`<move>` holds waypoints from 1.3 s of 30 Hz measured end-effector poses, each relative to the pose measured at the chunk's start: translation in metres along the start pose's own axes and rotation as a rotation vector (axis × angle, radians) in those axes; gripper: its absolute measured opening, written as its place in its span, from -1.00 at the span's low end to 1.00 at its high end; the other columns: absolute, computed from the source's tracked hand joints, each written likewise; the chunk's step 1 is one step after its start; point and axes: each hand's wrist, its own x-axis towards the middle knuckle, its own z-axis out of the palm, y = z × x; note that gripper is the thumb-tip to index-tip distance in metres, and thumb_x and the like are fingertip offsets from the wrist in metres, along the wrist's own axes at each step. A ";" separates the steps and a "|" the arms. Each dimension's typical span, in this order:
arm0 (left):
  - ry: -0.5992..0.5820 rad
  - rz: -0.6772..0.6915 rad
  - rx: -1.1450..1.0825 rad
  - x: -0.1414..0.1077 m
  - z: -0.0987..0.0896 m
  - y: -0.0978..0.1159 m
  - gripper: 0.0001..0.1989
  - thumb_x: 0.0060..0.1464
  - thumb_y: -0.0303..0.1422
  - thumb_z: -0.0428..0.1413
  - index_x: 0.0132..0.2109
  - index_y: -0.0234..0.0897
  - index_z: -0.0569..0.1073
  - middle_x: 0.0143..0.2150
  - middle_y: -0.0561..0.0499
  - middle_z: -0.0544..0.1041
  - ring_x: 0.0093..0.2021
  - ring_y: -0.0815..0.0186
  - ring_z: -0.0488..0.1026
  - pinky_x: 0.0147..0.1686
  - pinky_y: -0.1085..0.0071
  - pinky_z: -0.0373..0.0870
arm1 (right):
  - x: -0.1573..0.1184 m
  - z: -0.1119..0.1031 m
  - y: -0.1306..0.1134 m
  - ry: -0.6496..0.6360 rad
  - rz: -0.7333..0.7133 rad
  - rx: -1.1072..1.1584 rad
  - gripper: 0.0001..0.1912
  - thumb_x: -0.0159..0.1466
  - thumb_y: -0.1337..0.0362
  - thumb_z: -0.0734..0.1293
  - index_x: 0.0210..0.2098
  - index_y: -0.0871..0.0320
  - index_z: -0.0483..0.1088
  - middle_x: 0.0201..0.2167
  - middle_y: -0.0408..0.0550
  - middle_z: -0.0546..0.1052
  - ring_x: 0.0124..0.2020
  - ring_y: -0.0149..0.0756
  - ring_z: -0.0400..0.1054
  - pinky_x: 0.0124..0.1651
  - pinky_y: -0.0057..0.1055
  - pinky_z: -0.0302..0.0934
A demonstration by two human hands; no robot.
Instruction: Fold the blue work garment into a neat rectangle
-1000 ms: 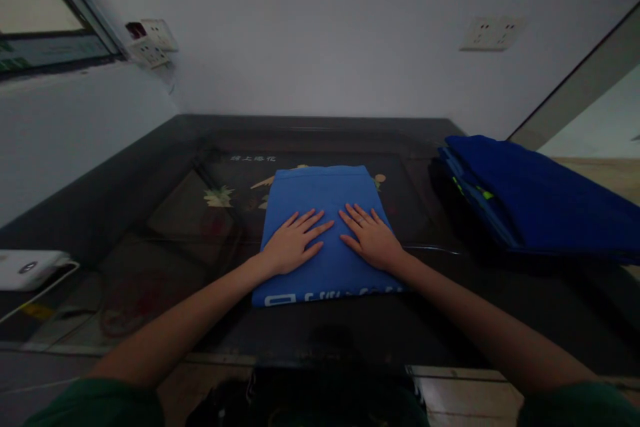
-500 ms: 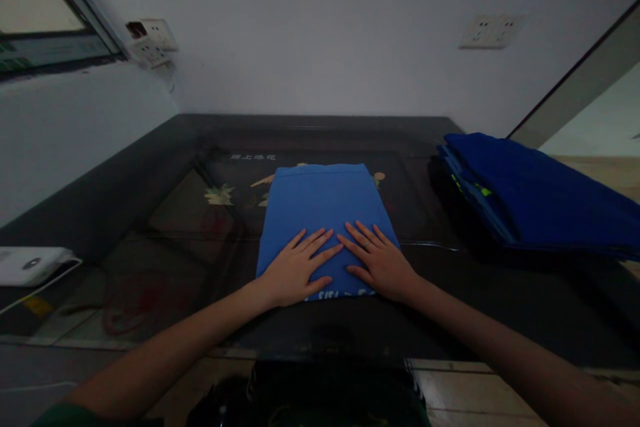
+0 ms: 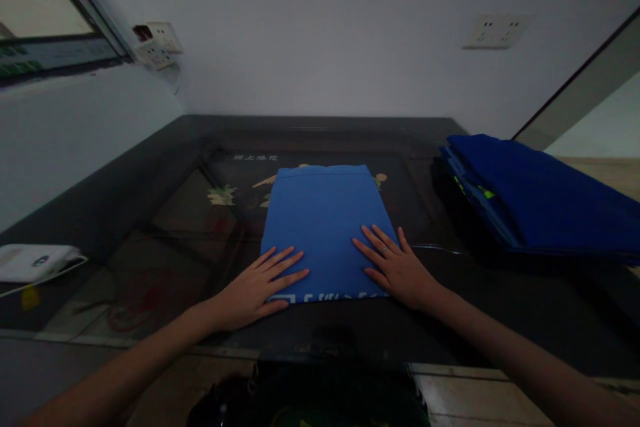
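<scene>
A folded blue cloth (image 3: 324, 220) with white print along its near edge lies flat in the middle of the dark glass-topped table (image 3: 165, 227). My left hand (image 3: 255, 287) rests palm down with fingers spread on the cloth's near left corner. Over the near right corner lies my right hand (image 3: 397, 265), also flat with its fingers apart. Neither hand grips anything.
A stack of folded dark blue cloths (image 3: 530, 197) sits on the table's right side. A white device with a cable (image 3: 33, 261) lies at the left edge. Wall sockets (image 3: 155, 43) are on the left wall and another socket (image 3: 495, 31) on the back wall.
Both hands slid toward me over the cloth, then spread apart from its middle to the two near corners. The cloth has stayed in place.
</scene>
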 end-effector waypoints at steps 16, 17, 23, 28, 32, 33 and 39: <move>0.550 -0.778 -0.621 -0.043 0.024 0.037 -0.48 0.04 -0.13 0.06 0.15 -0.15 0.36 -0.13 -0.01 0.50 -0.06 0.22 0.44 0.03 0.27 0.33 | -0.066 -0.021 0.012 0.132 0.571 0.841 -0.57 0.12 0.06 0.32 -0.04 0.03 0.36 -0.33 -0.02 0.52 -0.33 -0.18 0.44 -0.29 -0.23 0.35; 0.542 -0.790 -0.617 -0.042 0.024 0.037 -0.47 0.04 -0.12 0.06 0.16 -0.14 0.36 -0.15 0.00 0.50 -0.10 0.23 0.44 0.01 0.28 0.34 | -0.065 -0.020 0.010 0.138 0.577 0.817 -0.58 0.12 0.07 0.31 -0.04 0.03 0.35 -0.35 -0.03 0.52 -0.36 -0.20 0.43 -0.32 -0.25 0.34; 0.410 -0.799 -0.573 -0.041 0.017 0.027 -0.42 0.05 -0.06 0.04 0.21 -0.09 0.34 -0.24 0.04 0.51 -0.21 0.26 0.46 -0.07 0.28 0.39 | -0.061 -0.010 0.000 0.194 0.595 0.621 -0.62 0.16 0.10 0.22 -0.04 0.02 0.34 -0.39 -0.04 0.48 -0.40 -0.19 0.40 -0.32 -0.22 0.32; 0.397 -0.786 -0.603 -0.042 0.018 0.024 -0.44 0.05 -0.05 0.03 0.18 -0.11 0.38 -0.16 -0.01 0.54 -0.15 0.21 0.48 -0.06 0.26 0.40 | -0.062 -0.009 -0.004 0.210 0.625 0.651 -0.65 0.20 0.11 0.18 -0.04 0.02 0.29 -0.33 -0.02 0.49 -0.42 -0.22 0.40 -0.38 -0.28 0.32; 0.426 -0.822 -0.531 -0.044 0.021 0.024 -0.47 0.02 -0.03 0.04 0.11 -0.12 0.44 -0.21 -0.01 0.56 -0.14 0.18 0.50 -0.06 0.25 0.40 | -0.062 -0.007 -0.004 0.196 0.616 0.609 -0.72 0.20 0.14 0.17 -0.11 0.03 0.30 -0.41 -0.05 0.45 -0.43 -0.21 0.40 -0.36 -0.28 0.32; 0.428 -0.823 -0.522 -0.045 0.022 0.023 -0.47 0.03 -0.03 0.03 0.10 -0.13 0.44 -0.24 0.00 0.56 -0.15 0.19 0.51 -0.07 0.25 0.41 | -0.061 -0.006 -0.004 0.199 0.606 0.588 -0.73 0.21 0.14 0.17 -0.12 0.03 0.30 -0.41 -0.05 0.45 -0.41 -0.20 0.41 -0.34 -0.26 0.32; 0.399 -0.816 -0.359 -0.055 0.027 0.018 -0.56 0.05 -0.11 0.01 0.05 -0.14 0.44 -0.36 0.05 0.57 -0.28 0.20 0.52 -0.14 0.24 0.40 | -0.066 0.006 -0.004 0.215 0.547 0.409 -0.72 0.26 0.20 0.13 -0.07 0.07 0.30 -0.34 0.02 0.48 -0.30 -0.14 0.42 -0.24 -0.20 0.33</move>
